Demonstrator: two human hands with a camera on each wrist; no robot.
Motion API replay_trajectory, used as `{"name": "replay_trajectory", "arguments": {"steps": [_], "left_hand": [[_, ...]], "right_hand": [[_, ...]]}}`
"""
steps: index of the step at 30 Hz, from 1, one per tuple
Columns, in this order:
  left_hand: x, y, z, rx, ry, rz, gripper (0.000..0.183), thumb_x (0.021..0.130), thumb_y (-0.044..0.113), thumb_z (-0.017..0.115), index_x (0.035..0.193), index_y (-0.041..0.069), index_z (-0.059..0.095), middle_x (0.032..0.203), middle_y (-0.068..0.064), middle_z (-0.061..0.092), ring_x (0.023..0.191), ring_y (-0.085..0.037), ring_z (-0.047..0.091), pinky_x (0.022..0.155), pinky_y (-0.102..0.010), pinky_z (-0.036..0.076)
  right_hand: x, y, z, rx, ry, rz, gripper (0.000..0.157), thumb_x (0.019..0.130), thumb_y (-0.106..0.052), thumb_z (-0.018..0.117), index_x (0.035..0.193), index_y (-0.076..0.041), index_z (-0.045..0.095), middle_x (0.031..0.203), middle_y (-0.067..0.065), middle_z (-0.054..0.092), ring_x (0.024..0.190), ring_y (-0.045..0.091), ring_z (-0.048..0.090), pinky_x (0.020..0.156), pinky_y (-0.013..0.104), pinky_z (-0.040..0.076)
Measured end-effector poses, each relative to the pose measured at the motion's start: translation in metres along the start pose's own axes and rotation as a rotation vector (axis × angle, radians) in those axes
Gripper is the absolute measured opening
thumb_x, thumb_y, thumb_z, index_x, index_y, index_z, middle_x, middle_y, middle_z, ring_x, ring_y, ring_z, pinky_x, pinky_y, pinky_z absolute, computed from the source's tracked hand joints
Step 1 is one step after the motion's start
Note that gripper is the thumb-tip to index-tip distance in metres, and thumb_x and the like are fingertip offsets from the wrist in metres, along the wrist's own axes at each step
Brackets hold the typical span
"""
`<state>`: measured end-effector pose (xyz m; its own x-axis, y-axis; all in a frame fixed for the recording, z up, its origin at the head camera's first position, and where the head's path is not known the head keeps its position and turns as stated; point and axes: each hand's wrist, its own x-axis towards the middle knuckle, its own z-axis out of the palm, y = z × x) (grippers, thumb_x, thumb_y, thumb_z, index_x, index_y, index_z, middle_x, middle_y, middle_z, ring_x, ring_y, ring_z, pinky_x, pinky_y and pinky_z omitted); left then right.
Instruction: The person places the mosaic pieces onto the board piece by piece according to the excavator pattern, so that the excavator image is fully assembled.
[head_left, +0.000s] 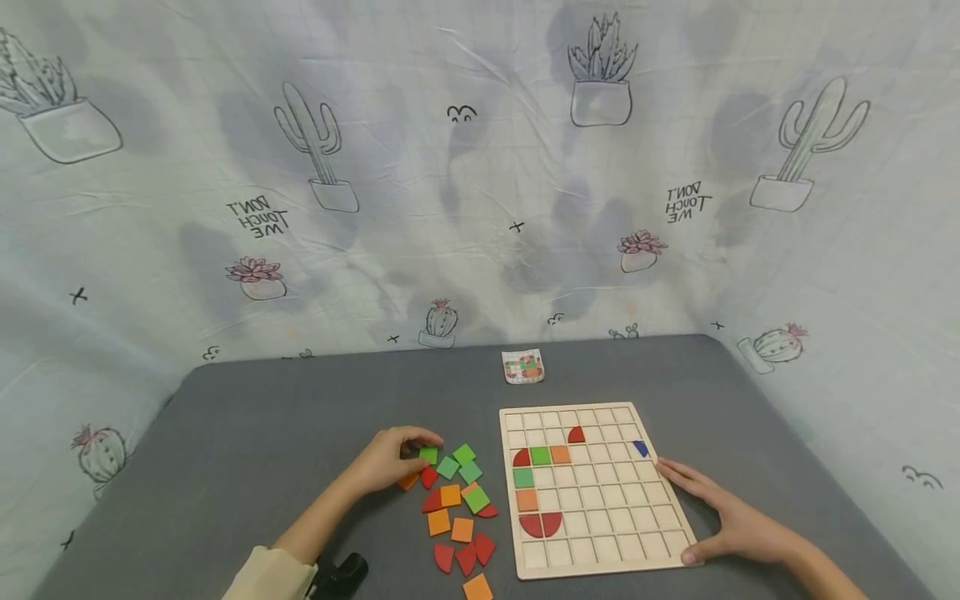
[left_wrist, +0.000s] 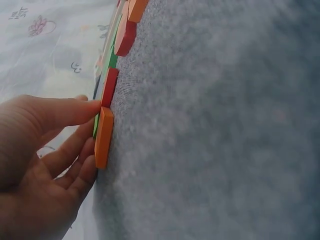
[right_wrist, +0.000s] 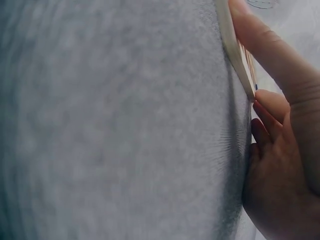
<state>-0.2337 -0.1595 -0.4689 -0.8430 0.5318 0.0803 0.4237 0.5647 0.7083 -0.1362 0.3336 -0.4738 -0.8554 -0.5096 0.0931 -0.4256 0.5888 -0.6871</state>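
My left hand (head_left: 387, 460) reaches into a loose group of flat tiles, thumb and forefinger on either side of a green square tile (head_left: 428, 455). An orange tile (left_wrist: 104, 137) and a red tile (left_wrist: 110, 86) lie close by the thumb in the left wrist view. A pale wooden grid board (head_left: 592, 500) lies to the right, holding several red, green and orange pieces and one blue piece (head_left: 641, 448) in its cells. On its right edge rests my right hand (head_left: 731, 517), the thumb at the near corner and the fingers spread farther up the side.
Several green, orange and red tiles lie left of the board, some overlapping, such as an orange square (head_left: 477, 587) nearest me. A small printed pattern card (head_left: 522, 367) lies behind the board on the grey table (head_left: 315, 417). A cloth with cactus drawings (head_left: 480, 167) hangs around it.
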Motion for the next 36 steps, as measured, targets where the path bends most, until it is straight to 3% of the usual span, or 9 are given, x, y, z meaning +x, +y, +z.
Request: {"name": "replay_trajectory", "arguments": {"steps": [8,14,21,24,29,36], "left_hand": [[0.006,0.003,0.003,0.020,0.065,-0.035,0.027,0.081,0.006,0.067,0.108,0.013,0.067,0.102,-0.001,0.066,0.085,-0.017,0.057,0.071,-0.026,0.046],[0.010,0.000,0.005,0.010,0.076,-0.032,0.029,0.080,0.011,0.070,0.109,0.012,0.066,0.103,-0.001,0.066,0.089,-0.018,0.058,0.073,-0.027,0.047],[0.012,0.000,0.004,0.009,0.130,-0.029,0.031,0.076,0.012,0.074,0.106,0.012,0.068,0.101,-0.002,0.068,0.085,-0.017,0.060,0.070,-0.026,0.048],[0.016,0.003,0.005,0.006,0.151,-0.036,0.032,0.076,0.014,0.075,0.106,0.012,0.068,0.100,0.000,0.068,0.084,-0.015,0.061,0.069,-0.026,0.049],[0.030,0.020,0.013,-0.007,0.143,-0.006,0.032,0.076,0.018,0.075,0.107,0.013,0.068,0.099,0.003,0.068,0.088,-0.014,0.061,0.072,-0.027,0.050],[0.065,0.060,0.037,-0.025,0.053,0.088,0.033,0.077,0.019,0.075,0.108,0.011,0.067,0.098,-0.001,0.068,0.080,-0.015,0.059,0.065,-0.024,0.048]], "right_hand": [[0.009,0.004,0.000,-0.091,-0.001,-0.005,0.100,0.063,-0.028,0.083,0.145,-0.010,0.029,0.147,0.015,0.028,0.127,-0.019,0.012,0.090,0.018,0.032],[0.019,0.005,0.001,-0.130,0.003,0.010,0.099,0.063,-0.032,0.082,0.145,-0.010,0.030,0.145,0.019,0.029,0.126,-0.021,0.010,0.090,0.024,0.036],[0.027,0.006,0.000,-0.141,-0.007,0.023,0.098,0.064,-0.036,0.081,0.145,-0.012,0.030,0.146,0.015,0.029,0.125,-0.020,0.008,0.090,0.031,0.039],[0.029,0.007,-0.001,-0.127,-0.009,0.010,0.098,0.065,-0.036,0.081,0.145,-0.011,0.030,0.148,0.012,0.028,0.126,-0.019,0.009,0.091,0.028,0.037],[0.032,0.008,-0.004,-0.097,-0.010,-0.017,0.098,0.064,-0.034,0.082,0.145,-0.010,0.030,0.148,0.011,0.028,0.128,-0.016,0.011,0.093,0.019,0.031],[0.036,0.008,-0.007,-0.084,-0.024,0.011,0.098,0.064,-0.036,0.082,0.144,-0.011,0.031,0.146,0.016,0.030,0.126,-0.017,0.012,0.093,0.023,0.034]]}}
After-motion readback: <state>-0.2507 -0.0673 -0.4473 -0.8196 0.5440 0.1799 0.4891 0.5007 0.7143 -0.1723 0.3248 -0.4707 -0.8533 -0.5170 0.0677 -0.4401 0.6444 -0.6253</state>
